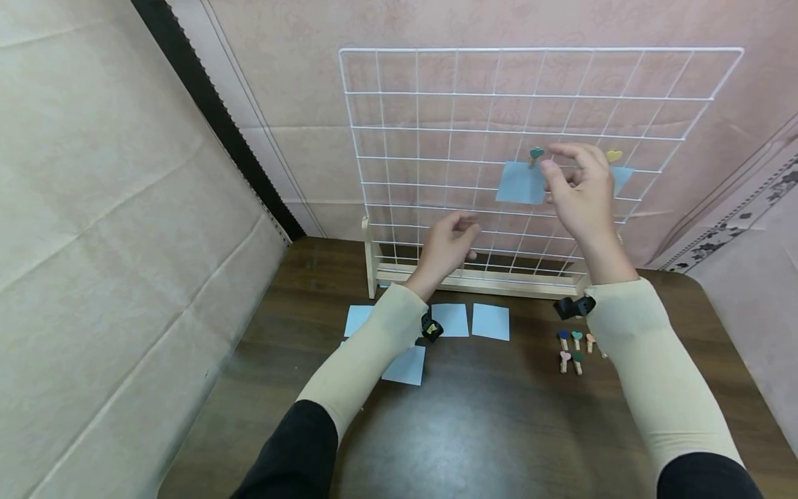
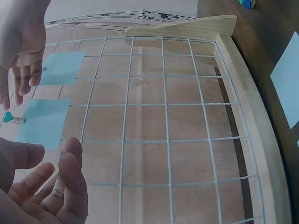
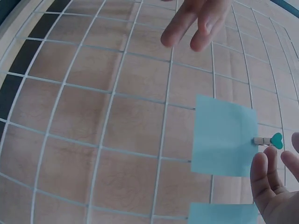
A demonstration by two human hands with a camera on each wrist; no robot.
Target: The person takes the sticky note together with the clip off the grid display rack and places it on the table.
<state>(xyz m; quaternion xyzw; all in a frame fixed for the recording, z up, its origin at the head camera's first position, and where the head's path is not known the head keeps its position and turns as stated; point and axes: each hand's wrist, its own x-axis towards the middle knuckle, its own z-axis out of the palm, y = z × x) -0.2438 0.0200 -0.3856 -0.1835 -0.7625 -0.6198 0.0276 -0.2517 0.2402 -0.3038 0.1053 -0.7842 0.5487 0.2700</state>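
A white wire grid [image 1: 436,159] stands upright in a wooden base [image 1: 480,283]. A blue paper square [image 1: 519,184] hangs on it from a small wooden clothespin with a green heart [image 3: 276,140]. My right hand [image 1: 584,190] is beside that clothespin, thumb and fingers apart, holding nothing. Behind this hand hangs a second blue square [image 1: 622,177], partly hidden, under a yellow heart clothespin [image 1: 614,156]. My left hand [image 1: 450,244], lower and to the left in front of the grid, has loosely bent fingers [image 2: 70,172] with nothing between them.
More blue paper squares [image 1: 490,321] lie on the dark wooden table [image 1: 474,430], some partly under the left forearm. Several heart clothespins [image 1: 564,357] lie near the right forearm. Cloth-covered walls [image 1: 125,229] stand to the left, behind and to the right.
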